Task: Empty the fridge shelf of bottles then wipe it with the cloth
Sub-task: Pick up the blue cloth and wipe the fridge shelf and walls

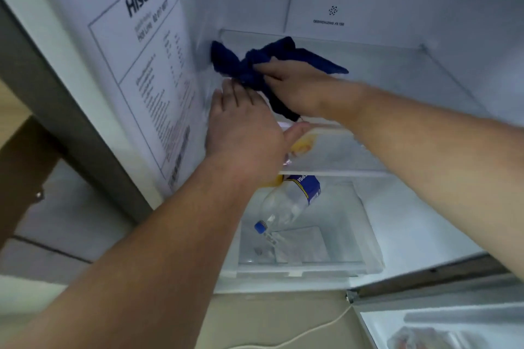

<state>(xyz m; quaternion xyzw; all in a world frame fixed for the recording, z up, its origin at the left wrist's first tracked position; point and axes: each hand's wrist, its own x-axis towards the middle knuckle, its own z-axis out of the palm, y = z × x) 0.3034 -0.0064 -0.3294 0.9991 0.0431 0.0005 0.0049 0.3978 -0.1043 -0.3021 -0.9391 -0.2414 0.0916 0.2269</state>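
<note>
The right hand (pixel 292 88) grips the bunched blue cloth (pixel 255 65) on the fridge shelf (pixel 397 65); just beside it, the left hand (pixel 243 127) lies flat, fingers together.

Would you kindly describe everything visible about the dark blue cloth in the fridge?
The dark blue cloth looks like soft terry fabric, crumpled and bunched. It lies on the clear shelf near the fridge's left inner wall, gripped by the right hand. The left hand's fingertips meet its lower edge. One end trails below the right hand.
</note>
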